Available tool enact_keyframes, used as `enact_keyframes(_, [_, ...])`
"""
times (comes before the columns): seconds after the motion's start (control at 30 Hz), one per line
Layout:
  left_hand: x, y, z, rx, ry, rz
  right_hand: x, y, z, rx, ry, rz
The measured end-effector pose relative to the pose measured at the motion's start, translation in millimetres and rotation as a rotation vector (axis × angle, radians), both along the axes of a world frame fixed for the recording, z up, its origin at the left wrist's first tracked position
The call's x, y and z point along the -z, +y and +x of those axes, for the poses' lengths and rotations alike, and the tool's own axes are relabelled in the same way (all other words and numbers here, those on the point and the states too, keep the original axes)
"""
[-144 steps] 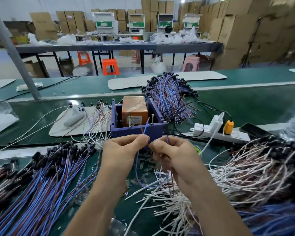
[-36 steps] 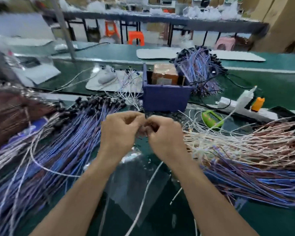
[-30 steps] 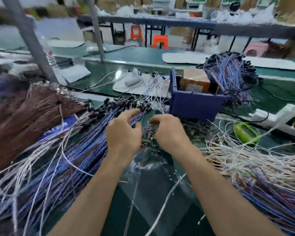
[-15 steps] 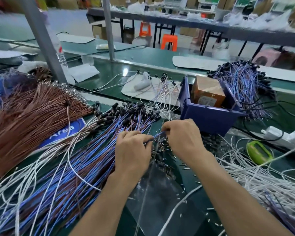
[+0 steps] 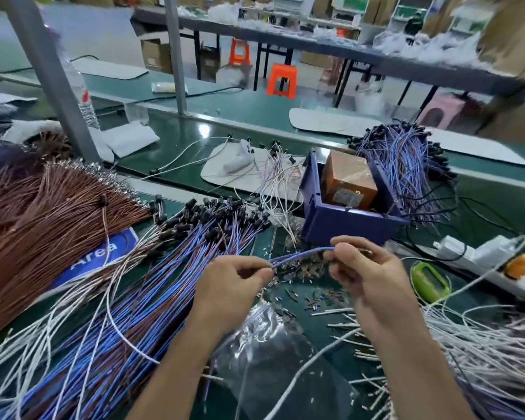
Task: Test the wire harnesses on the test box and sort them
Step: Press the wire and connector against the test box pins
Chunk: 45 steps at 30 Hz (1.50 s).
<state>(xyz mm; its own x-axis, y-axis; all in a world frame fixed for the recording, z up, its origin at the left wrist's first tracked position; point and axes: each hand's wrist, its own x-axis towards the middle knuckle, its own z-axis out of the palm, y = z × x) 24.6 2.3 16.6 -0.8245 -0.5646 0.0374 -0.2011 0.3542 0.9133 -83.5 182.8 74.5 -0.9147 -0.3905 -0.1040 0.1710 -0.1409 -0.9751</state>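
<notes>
Hands meet over the green work surface (image 5: 494,192) in the head view. My left hand (image 5: 231,286) pinches one end of a thin blue wire harness (image 5: 300,254) between thumb and fingertips. My right hand (image 5: 367,277) grips the other end with its fingers curled round it. The harness arches in a shallow bow between them, in the air just in front of the dark blue plastic bin (image 5: 346,219). It is a slim lead, blue with a paler strand running along it, and both its ends are hidden in my fingers. Inside the bin sits the orange-brown test box (image 5: 349,180).

Beside my left hand lies a fanned pile of blue-and-brown harnesses with black connectors (image 5: 164,268), and further left a thick sheaf of brown wires (image 5: 43,222). Loose white wires (image 5: 482,344) spread out on my right. A crumpled clear plastic bag (image 5: 270,353) lies between my forearms. Small loose metal terminals (image 5: 309,274) are scattered on the surface under the held harness.
</notes>
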Motion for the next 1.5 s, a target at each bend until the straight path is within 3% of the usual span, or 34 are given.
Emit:
enact_keyframes(0.07, [-7,6,-4,0.111,0.03,0.015,4,-3,8,-0.007,-0.181,-0.199])
enact_keyframes(0.17, [-15,16,-10,0.194,0.016,0.056,8,-9,13,0.052,-0.215,-0.213])
enact_keyframes(0.37, [-25,1,8,0.314,-0.076,0.286,-5,20,-8,0.238,-0.407,-0.484])
enact_keyframes(0.53, [-24,-20,23,0.194,-0.16,0.267,-6,51,-24,0.211,-0.429,-0.598])
enact_keyframes(0.67, [-21,-28,29,0.045,-0.115,0.234,3,73,-30,0.236,-0.461,-0.614])
enact_keyframes(0.77, [-18,-30,28,-0.112,-0.014,0.286,8,88,-28,0.22,-0.429,-0.517])
enact_keyframes(0.83, [-20,-23,24,-0.14,0.077,0.386,6,94,-21,0.147,-0.327,-0.327])
enact_keyframes(0.9, [-24,-12,20,-0.087,0.108,0.441,-1,95,-13,-0.003,-0.187,-0.054])
enact_keyframes(1.03, [-36,18,10,0.179,0.002,0.428,-18,73,14,-0.388,0.055,0.442])
enact_keyframes(1.2, [-44,48,-6,0.307,0.042,0.505,-3,32,37,-0.358,0.199,0.528])
enact_keyframes(1.37, [-36,31,1,0.188,0.025,0.516,9,44,27,-0.227,-0.029,0.391])
enact_keyframes(1.5, [-38,32,-5,0.195,0.026,0.504,13,38,25,-0.151,-0.037,0.31])
